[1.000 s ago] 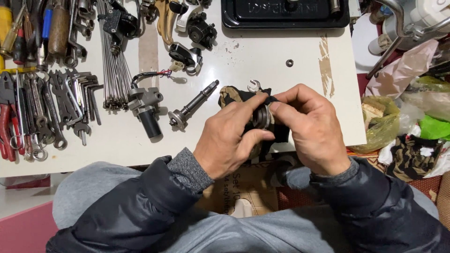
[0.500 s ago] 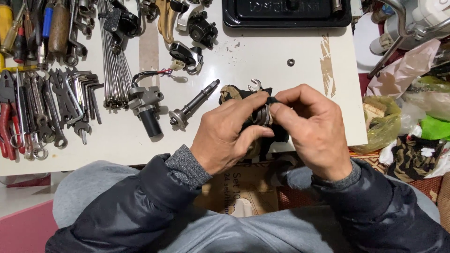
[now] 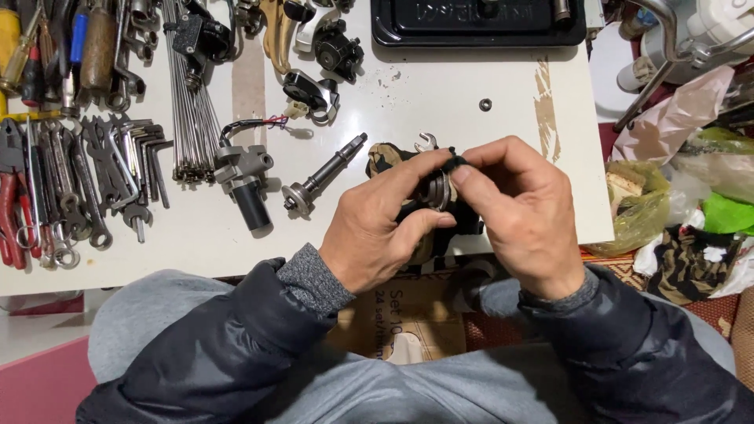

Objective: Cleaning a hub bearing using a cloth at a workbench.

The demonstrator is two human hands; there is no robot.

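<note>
White table (image 3: pixel 408 102) crowded with wrenches (image 3: pixel 71 180); shaft (image 3: pixel 322 177) nearby. Left hand (image 3: pixel 377 228) and right hand (image 3: pixel 522 212) pinched a small metal ring part (image 3: pixel 437 191).

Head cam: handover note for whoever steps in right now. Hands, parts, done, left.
Left hand: pinches a small round metal part from its left side, over the table's near edge.
Right hand: fingers grip the same part from the right, with a dark band at the fingertips.
A dark rag sits under the hands.
On the white table: stepped metal shaft left of the hands, black-ended cylinder part, small nut, wrenches far left.
Done: part lifted and in hand. Left: it is not yet set down; shaft untouched.
</note>
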